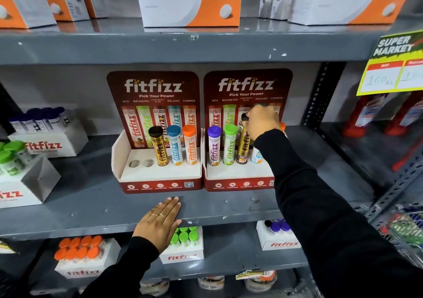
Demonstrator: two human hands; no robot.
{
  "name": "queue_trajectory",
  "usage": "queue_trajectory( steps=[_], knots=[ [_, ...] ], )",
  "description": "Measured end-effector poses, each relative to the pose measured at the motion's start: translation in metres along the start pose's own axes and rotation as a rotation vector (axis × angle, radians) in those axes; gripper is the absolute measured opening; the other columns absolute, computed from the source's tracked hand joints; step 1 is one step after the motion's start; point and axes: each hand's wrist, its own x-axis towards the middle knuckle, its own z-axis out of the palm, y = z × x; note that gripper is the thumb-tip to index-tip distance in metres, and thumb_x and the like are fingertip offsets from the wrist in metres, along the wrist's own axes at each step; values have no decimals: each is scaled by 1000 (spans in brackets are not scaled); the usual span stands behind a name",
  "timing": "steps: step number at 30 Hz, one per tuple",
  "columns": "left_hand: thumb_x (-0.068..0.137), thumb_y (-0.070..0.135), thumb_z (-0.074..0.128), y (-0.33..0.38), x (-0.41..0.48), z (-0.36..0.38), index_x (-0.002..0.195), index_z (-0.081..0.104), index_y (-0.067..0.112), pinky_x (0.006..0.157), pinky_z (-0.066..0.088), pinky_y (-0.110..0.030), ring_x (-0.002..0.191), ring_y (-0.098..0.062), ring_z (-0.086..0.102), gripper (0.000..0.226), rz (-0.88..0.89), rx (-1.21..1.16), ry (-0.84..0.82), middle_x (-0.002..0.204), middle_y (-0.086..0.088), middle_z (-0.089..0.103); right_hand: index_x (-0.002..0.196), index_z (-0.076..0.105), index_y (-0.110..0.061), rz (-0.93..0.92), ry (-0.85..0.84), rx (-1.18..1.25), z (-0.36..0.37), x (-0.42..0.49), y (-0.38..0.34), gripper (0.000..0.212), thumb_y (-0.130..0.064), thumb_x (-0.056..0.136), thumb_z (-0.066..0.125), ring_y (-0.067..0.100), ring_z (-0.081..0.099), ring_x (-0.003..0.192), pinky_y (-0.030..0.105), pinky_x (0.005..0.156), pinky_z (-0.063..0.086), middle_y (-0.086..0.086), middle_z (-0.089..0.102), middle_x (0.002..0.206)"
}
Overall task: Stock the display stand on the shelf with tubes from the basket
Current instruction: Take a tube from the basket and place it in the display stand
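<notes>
My right hand (pixel 263 121), just right of the frame's centre, was clenched around the black cap of a gold tube (pixel 243 148), my fingers (pixel 253 114) wrapped over its top while its foot sat in the third hole of the right display stand (pixel 238 174). That tube stood upright, just beside a green-capped tube (pixel 229 148) and a purple-capped tube (pixel 214 145) to its left; a pale blue tube (pixel 256 154) to its right was mostly hidden behind my black sleeve (pixel 320 206), so I could not tell how it sat. My left hand (pixel 160 224), at lower centre, lay flat and released, palm down on the front edge of the grey shelf (pixel 91 206), holding nothing. Touching the right stand on its left was the left display stand (pixel 158 174), carrying a gold tube with a black cap (pixel 159 145), a blue-capped tube (pixel 175 145) and an orange-capped tube (pixel 190 144), with two open holes (pixel 140 163) at its left end. At the far lower right edge, a wire basket (pixel 402 226) showed green packaging, too blurred to read well.
</notes>
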Motion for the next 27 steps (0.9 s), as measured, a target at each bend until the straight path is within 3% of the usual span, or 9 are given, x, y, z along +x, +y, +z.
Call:
queue_trajectory(
  steps=[5,9,16,23,27],
  knots=[
    [101,42,12,-1,-1,2,109,66,3,105,19,-22,100,-27,65,67,-8,-22,-24,115,-12,65,120,61,-2,-5,-17,-43,-8,-1,0,24,-5,98,51,34,61,108,40,88,53,21,60,121],
    [101,42,12,-2,-2,3,111,66,3,108,11,-20,102,-27,64,67,-15,-22,-37,117,-11,64,124,58,-2,-1,-41,-83,-10,-2,-2,27,-5,98,51,35,60,110,41,90,52,21,57,124],
    [101,42,11,-1,-1,2,109,66,2,105,19,-24,99,-29,65,68,-17,-13,-34,115,-13,65,116,60,2,-25,-57,-129,-15,1,1,23,-4,94,57,36,62,106,39,86,54,23,61,118],
    [101,42,10,0,-1,3,109,66,2,110,4,-20,100,-29,64,70,-15,-1,-41,115,-13,65,116,58,3,3,-40,-150,-15,-5,1,23,0,94,55,36,62,106,42,88,53,23,61,118],
    [101,42,9,0,-1,2,109,67,2,107,15,-22,101,-28,64,70,-16,-15,-42,115,-13,65,113,60,1,-47,-66,-222,-7,-13,-2,22,-2,92,58,35,61,107,40,86,53,20,61,117]
  ],
)
